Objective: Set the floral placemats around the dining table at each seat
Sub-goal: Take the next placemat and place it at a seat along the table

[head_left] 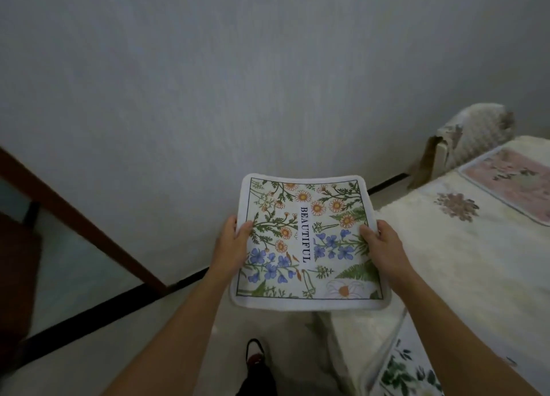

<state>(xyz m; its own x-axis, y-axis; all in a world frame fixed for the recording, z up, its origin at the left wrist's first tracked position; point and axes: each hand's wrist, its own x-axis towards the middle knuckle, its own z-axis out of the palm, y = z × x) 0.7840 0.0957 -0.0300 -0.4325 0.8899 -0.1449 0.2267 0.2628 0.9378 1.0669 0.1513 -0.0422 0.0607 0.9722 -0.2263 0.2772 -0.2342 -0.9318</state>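
Observation:
I hold a floral placemat [306,238] flat in the air in front of me, printed with orange daisies, blue flowers and the word BEAUTIFUL. My left hand [233,243] grips its left edge, thumb on top. My right hand [382,245] grips its right edge the same way. The mat hangs just left of the dining table [464,270], which has a cream flowered cloth. A pink floral placemat [512,181] lies on the table at the far right. A green-leaf placemat [407,372] lies at the table's near edge, partly cut off.
A chair with a patterned cover [476,133] stands at the table's far end against the pale wall [208,83]. A dark wooden frame [74,214] slants at the left. My dark shoe [256,357] shows on the light floor below the mat.

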